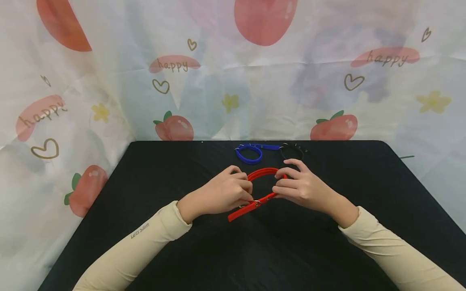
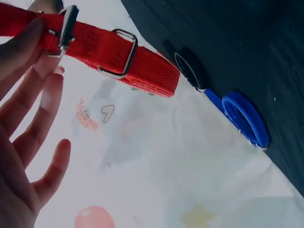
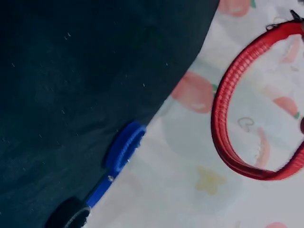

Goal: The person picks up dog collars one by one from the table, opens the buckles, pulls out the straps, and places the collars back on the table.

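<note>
A red collar (image 1: 265,171), bent into a loop, is held up above the black table between both hands. My left hand (image 1: 226,193) pinches its strap beside the metal buckle (image 2: 68,31); a rectangular metal ring (image 2: 135,53) sits further along toward the strap's end. In the head view that flat end sticks out down and to the left. The right hand (image 1: 305,188) grips the far side of the loop with thumb and fingers. The right wrist view shows the red loop from the side, while the right fingers are mostly out of that frame.
At the table's back edge lies a blue collar (image 1: 249,162), looped, its strap reaching right to a black collar (image 1: 301,152). The black table (image 1: 174,254) meets a printed cloth backdrop (image 1: 255,97) at the back and on the left.
</note>
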Action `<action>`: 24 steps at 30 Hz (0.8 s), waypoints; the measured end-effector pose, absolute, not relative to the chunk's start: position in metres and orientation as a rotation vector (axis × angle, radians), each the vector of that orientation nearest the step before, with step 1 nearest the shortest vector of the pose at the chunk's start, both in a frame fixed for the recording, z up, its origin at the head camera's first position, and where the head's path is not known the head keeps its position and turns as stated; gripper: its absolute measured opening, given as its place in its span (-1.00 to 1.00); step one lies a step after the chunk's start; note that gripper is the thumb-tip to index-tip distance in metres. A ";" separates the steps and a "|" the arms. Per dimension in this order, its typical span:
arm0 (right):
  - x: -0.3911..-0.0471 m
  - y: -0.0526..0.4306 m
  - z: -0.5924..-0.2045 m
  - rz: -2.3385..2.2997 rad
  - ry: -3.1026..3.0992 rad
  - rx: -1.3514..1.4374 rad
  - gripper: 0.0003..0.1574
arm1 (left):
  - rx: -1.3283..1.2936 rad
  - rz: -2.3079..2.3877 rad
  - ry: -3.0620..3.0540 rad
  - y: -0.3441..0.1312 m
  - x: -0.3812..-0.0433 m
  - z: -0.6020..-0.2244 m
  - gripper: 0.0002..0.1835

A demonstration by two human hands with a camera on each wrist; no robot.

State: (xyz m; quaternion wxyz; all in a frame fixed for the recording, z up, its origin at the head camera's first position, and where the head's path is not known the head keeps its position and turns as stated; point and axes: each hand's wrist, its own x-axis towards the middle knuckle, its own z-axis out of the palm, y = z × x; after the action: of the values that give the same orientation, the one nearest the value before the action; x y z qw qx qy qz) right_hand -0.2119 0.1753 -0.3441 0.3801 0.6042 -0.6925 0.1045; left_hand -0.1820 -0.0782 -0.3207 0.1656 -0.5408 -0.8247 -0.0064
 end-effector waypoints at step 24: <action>-0.230 0.201 -0.340 0.696 -2.062 1.677 -0.85 | -1.569 -0.268 -2.422 -0.095 -0.182 -0.313 -0.90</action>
State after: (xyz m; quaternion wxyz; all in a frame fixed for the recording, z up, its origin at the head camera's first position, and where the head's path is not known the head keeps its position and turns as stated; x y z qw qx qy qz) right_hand -0.2296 0.2013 -0.3400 0.1958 0.5984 -0.7361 0.2485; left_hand -0.1818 -0.0945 -0.3125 0.1211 -0.5374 -0.8295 -0.0919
